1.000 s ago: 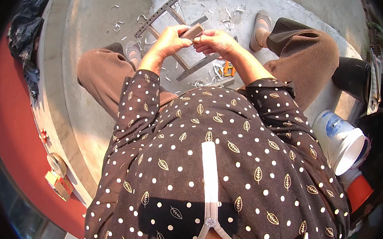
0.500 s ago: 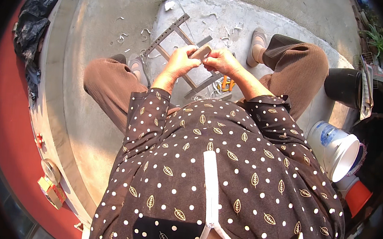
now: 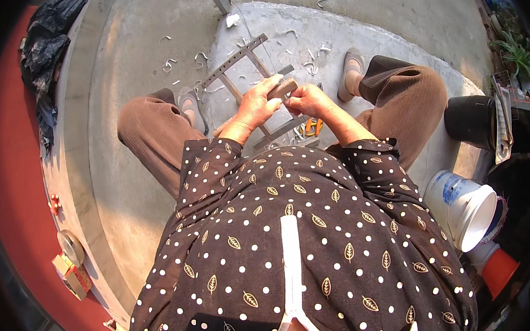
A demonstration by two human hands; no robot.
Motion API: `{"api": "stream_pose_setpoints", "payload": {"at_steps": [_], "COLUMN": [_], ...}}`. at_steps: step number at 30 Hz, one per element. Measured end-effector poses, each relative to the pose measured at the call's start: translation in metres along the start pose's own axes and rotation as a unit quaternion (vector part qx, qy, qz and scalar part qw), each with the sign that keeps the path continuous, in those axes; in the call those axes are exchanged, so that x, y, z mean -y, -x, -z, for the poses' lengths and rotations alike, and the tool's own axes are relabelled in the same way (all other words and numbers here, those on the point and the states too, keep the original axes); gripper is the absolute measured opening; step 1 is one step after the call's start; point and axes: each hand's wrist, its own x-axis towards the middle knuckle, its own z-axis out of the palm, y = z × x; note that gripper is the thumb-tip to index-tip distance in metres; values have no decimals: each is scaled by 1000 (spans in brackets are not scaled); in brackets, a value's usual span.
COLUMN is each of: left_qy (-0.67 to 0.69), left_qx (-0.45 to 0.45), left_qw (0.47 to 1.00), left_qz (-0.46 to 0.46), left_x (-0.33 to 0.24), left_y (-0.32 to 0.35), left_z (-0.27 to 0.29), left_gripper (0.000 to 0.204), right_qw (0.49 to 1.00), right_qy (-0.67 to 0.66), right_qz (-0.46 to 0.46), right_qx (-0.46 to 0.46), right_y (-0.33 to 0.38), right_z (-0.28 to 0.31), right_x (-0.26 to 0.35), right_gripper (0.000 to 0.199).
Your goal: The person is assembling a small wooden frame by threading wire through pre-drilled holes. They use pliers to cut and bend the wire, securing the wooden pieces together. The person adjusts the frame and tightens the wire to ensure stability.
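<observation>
Seen from above, a seated person's left hand (image 3: 259,103) and right hand (image 3: 306,99) meet, both clamped on a small grey block (image 3: 283,88) held above a metal frame (image 3: 247,80) on the concrete floor (image 3: 130,61), steadying it between the knees.

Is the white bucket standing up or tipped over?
Tipped. The white bucket lies on its side beside the person's right leg, its open mouth facing sideways, not up.
</observation>
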Motion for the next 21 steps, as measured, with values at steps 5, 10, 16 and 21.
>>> {"api": "stream_pose_setpoints", "payload": {"at_steps": [5, 10, 16, 21], "left_qy": [11, 25, 15, 48], "left_qx": [22, 25, 34, 7], "left_qw": [1000, 999, 999, 999], "left_qz": [5, 5, 5, 3], "left_x": [0, 8, 0, 6], "left_y": [-7, -7, -6, -5], "left_z": [1, 4, 5, 2], "left_gripper": [59, 60, 60, 59], "right_qw": [993, 981, 993, 988], "right_qy": [111, 176, 93, 144], "right_qz": [33, 49, 66, 42], "right_qx": [-24, -71, -19, 31], "right_y": [-7, 1, -5, -7], "right_z": [4, 3, 8, 11], "right_x": [-13, -7, -15, -10], "right_gripper": [29, 36, 42, 43]}}
